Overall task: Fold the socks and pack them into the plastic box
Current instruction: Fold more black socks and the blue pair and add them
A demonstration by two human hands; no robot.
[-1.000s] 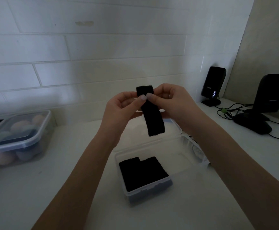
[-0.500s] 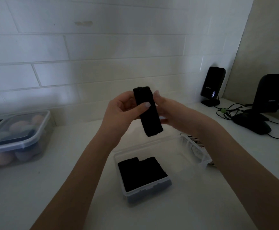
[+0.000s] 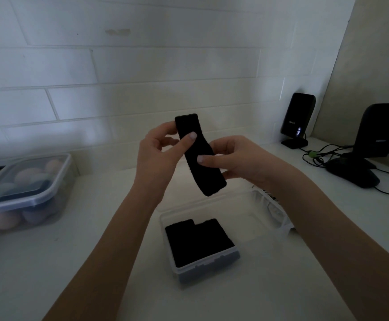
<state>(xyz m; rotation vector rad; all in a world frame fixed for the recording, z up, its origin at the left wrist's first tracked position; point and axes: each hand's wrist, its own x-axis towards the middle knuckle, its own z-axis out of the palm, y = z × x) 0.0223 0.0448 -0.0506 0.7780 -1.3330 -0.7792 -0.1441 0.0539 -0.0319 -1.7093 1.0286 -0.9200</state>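
A black sock [image 3: 206,179] hangs as a flat strip in the air above the clear plastic box [image 3: 267,218]. My left hand [image 3: 158,156] pinches its upper end between thumb and fingers. My right hand [image 3: 237,158] pinches the sock's middle from the right, thumb on the front. The box stands open on the white counter below, and folded black socks [image 3: 198,242] lie in its near left part. The box's right part shows bare bottom.
A lidded clear container [image 3: 24,193] with pastel rounded things sits at the left by the tiled wall. Two black speakers [image 3: 297,119] and a dark mouse-like device [image 3: 353,174] with cables stand at the right. White counter surrounds the box.
My right hand has slid down from the sock's top end to its middle. My left hand has kept its pinch on the top end, and the sock now hangs more slanted.
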